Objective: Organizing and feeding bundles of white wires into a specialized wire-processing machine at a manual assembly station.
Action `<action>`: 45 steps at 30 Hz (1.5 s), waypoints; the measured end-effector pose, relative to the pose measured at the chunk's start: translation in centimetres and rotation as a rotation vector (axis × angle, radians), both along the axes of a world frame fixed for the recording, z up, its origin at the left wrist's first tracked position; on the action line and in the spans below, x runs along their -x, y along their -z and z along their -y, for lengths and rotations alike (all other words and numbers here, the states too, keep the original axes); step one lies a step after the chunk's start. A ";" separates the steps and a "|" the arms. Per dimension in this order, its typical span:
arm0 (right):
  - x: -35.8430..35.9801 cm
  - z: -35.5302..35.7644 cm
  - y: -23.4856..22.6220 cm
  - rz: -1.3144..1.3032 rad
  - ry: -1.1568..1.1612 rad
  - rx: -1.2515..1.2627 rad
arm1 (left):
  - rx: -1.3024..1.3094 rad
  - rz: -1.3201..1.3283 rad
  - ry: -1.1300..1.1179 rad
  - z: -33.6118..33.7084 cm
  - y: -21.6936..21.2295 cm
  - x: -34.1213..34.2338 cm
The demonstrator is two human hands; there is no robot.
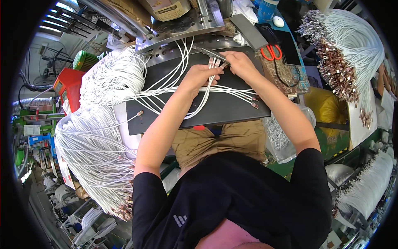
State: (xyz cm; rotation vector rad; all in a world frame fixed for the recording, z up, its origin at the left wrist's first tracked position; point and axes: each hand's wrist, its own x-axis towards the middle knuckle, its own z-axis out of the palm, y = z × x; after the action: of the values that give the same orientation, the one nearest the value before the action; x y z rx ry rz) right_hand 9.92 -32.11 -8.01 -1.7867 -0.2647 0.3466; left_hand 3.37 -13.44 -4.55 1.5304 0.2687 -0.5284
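Observation:
Over the black work board (pixel 161 70), my left hand (pixel 201 77) is closed round a few white cables (pixel 204 100), their copper-coloured connectors (pixel 213 62) pointing away from me. My right hand (pixel 240 65) pinches the near end of a narrow dark metal bar (pixel 210 54), right beside those connectors. Its fingertips partly hide how the connectors meet the bar. More white cables lie across the board, some with connector ends (pixel 254 102) at its right side. One single connector (pixel 140 113) rests at the board's left edge.
Large bundles of white cable (pixel 93 139) fill the left side. A steel machine plate (pixel 180 30) stands at the far edge. Orange-handled scissors (pixel 271 52) and a grey block (pixel 249 32) lie to the right. Another cable bundle (pixel 352 45) is at the far right, near a yellow bag (pixel 325 108).

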 end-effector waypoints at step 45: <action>-0.2 2.7 -3.6 0.003 -0.344 0.237 | -0.217 0.142 0.024 -3.1 0.6 0.0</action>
State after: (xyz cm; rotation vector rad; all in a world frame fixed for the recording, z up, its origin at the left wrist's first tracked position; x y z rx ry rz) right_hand 10.16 -34.83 -4.38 -1.9741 -0.5554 0.6413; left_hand 3.41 -10.36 -5.16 1.7754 0.2032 -0.4169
